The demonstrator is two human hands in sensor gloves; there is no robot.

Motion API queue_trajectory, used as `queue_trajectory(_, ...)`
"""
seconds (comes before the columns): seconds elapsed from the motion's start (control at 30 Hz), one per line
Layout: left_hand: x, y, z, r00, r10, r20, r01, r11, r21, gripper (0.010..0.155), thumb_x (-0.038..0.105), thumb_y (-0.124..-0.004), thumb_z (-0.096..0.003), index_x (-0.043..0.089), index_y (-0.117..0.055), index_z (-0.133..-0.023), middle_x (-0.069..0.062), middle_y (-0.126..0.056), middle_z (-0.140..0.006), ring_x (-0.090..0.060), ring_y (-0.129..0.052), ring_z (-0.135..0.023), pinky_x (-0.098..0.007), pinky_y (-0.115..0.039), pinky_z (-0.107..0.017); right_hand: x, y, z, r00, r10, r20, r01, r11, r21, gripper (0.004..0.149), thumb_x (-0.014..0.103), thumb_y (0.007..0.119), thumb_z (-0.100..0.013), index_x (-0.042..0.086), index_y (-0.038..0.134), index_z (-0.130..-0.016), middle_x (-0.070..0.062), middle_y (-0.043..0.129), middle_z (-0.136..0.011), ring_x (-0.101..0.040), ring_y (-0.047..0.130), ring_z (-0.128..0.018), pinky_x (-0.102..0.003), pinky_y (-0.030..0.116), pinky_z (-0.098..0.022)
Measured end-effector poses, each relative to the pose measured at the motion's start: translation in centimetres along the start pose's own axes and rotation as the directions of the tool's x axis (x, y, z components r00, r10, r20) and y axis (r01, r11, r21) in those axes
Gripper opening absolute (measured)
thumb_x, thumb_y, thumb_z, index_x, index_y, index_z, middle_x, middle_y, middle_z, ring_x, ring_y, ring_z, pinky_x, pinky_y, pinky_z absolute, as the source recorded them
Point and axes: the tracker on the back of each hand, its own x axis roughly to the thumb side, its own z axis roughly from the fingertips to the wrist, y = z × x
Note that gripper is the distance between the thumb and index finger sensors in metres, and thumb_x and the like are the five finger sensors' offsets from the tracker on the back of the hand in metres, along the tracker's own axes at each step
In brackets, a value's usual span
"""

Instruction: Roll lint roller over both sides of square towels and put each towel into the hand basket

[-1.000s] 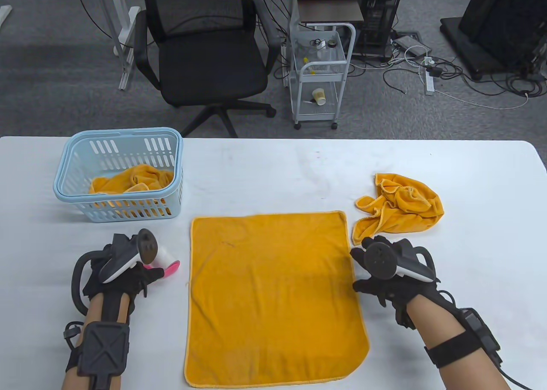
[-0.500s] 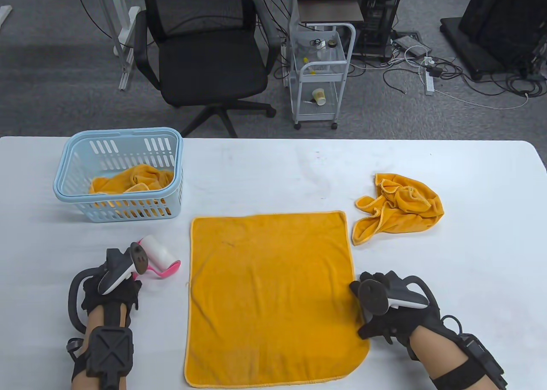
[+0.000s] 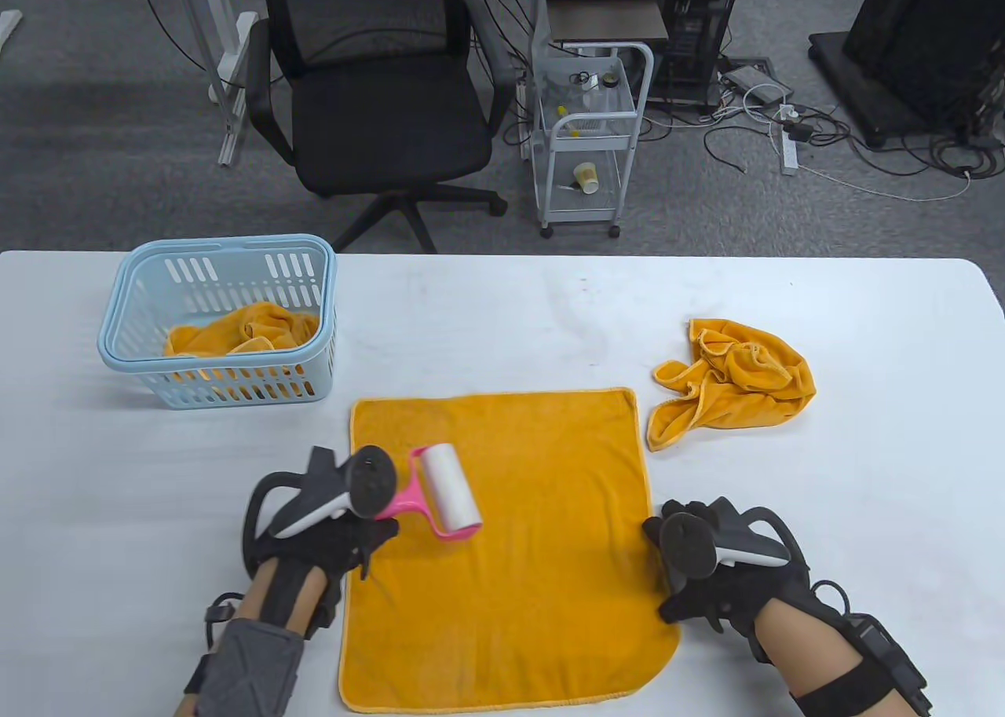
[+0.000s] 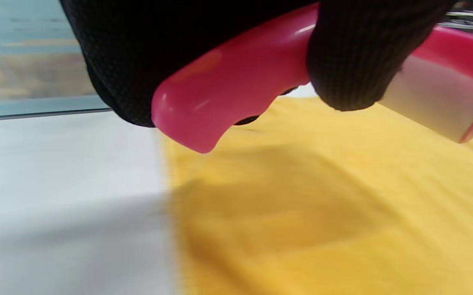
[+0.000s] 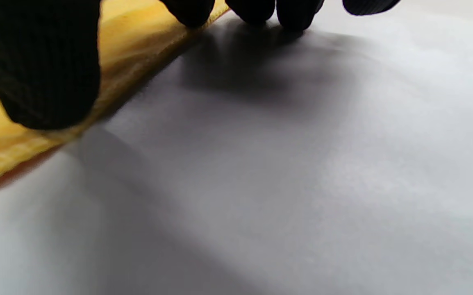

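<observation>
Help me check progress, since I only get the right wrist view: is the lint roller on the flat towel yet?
Observer: The left hand holds the lint roller by its pink handle, roll over the left part of the flat towel; contact I cannot tell.
Operator: Any towels waiting?
Observer: One crumpled towel lies on the table, right of the flat one.
Operator: And the basket?
Observer: The blue basket, far left, holds orange towel cloth.

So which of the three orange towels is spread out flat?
The orange square towel at the table's near middle, under the lint roller. The one to its right is crumpled; the third is bunched inside the blue basket.
</observation>
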Motion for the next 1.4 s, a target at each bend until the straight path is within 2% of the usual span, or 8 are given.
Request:
queue_trajectory(0.17,8.2,-1.9,-2.8,0.978,-0.071,0.194,0.076,0.997,-0.018,0.052,0.051,-0.088,-0.0453,0.036,-0.075,-0.094,-0.001,-0.092,-0.093,-0.032,-0.106,-0.077,-0.049,-0.091,-0.055,0.0,0.0,0.0,1.0,-0.003,-0.002,0.003,1.0,0.0,0.104,0.064,0.089,-0.041,0.016,0.033,-0.115,-0.022,0.029,-0.118,-0.054,0.037,-0.106,-0.075,0.046,-0.067)
queue_trajectory(0.33,11.7,-3.9,-4.1,0.953,-0.173,0.248,0.183,0.983,-0.019,0.054,0.051,-0.088,-0.0447,0.037,-0.073,-0.094,0.001,-0.092,-0.091,-0.03,-0.107,-0.075,-0.048,-0.091,-0.054,-0.1,0.0,0.0,1.0,-0.006,0.0,0.006,1.0,0.001,0.104,0.064,0.089,-0.041,0.016,0.033,-0.115,-0.023,0.029,-0.118,-0.054,0.037,-0.106,-0.075,0.046,-0.067)
queue_trajectory(0.53,9.2,-4.1,-3.4,0.935,-0.325,0.139,0.337,0.939,-0.071,0.054,0.047,-0.09,-0.0447,0.037,-0.071,-0.094,0.001,-0.091,-0.091,-0.03,-0.106,-0.076,-0.05,-0.09,-0.056,-0.1,0.0,0.0,1.0,-0.009,0.001,0.009,1.0,0.001,0.104,0.064,0.089,-0.041,0.016,0.033,-0.115,-0.023,0.029,-0.118,-0.054,0.037,-0.106,-0.075,0.046,-0.068)
queue_trajectory(0.67,4.3,-4.2,-1.5,0.864,-0.504,-0.021,0.494,0.854,-0.163,0.05,0.043,-0.091,-0.0462,0.038,-0.072,-0.092,0.004,-0.091,-0.093,-0.03,-0.105,-0.081,-0.051,-0.088,-0.059,-0.1,0.0,0.0,1.0,-0.007,0.001,0.007,1.0,0.001,0.104,0.064,0.089,-0.041,0.016,0.033,-0.115,-0.023,0.029,-0.118,-0.054,0.037,-0.106,-0.075,0.046,-0.068)
queue_trajectory(0.87,-3.0,-4.7,1.0,0.806,-0.561,-0.187,0.5,0.815,-0.293,0.048,0.04,-0.091,-0.0476,0.04,-0.072,-0.092,0.004,-0.088,-0.098,-0.033,-0.101,-0.087,-0.053,-0.085,-0.062,-0.1,0.0,0.0,1.0,-0.005,0.003,0.005,1.0,0.003,0.104,0.063,0.089,-0.041,0.016,0.033,-0.115,-0.023,0.029,-0.118,-0.055,0.037,-0.105,-0.075,0.046,-0.067)
queue_trajectory(0.97,-4.6,-4.2,1.6,0.841,-0.505,-0.196,0.443,0.849,-0.287,0.049,0.041,-0.091,-0.0474,0.042,-0.071,-0.093,0.005,-0.087,-0.1,-0.032,-0.1,-0.088,-0.052,-0.084,-0.063,-0.1,0.0,0.0,1.0,-0.003,0.005,0.003,1.0,0.003,0.104,0.064,0.089,-0.042,0.016,0.033,-0.115,-0.023,0.029,-0.118,-0.055,0.037,-0.105,-0.075,0.046,-0.067)
queue_trajectory(1.13,-2.2,-2.0,-0.3,0.973,-0.213,-0.092,0.198,0.969,-0.15,0.054,0.043,-0.09,-0.0474,0.04,-0.066,-0.096,0.006,-0.083,-0.102,-0.028,-0.099,-0.086,-0.052,-0.082,-0.065,-0.1,0.0,0.0,1.0,-0.008,0.006,0.008,1.0,0.003,0.104,0.063,0.089,-0.042,0.016,0.033,-0.115,-0.023,0.029,-0.118,-0.055,0.037,-0.105,-0.074,0.046,-0.068)
queue_trajectory(1.4,6.0,-1.6,-6.4,0.977,-0.191,0.092,0.194,0.981,-0.019,0.06,0.046,-0.086,-0.0467,0.035,-0.061,-0.101,0.004,-0.083,-0.1,-0.025,-0.101,-0.08,-0.049,-0.085,-0.06,-0.2,0.1,0.0,1.0,-0.021,0.006,0.021,1.0,0.003,0.104,0.063,0.089,-0.042,0.016,0.033,-0.115,-0.023,0.028,-0.117,-0.055,0.035,-0.105,-0.075,0.045,-0.068)
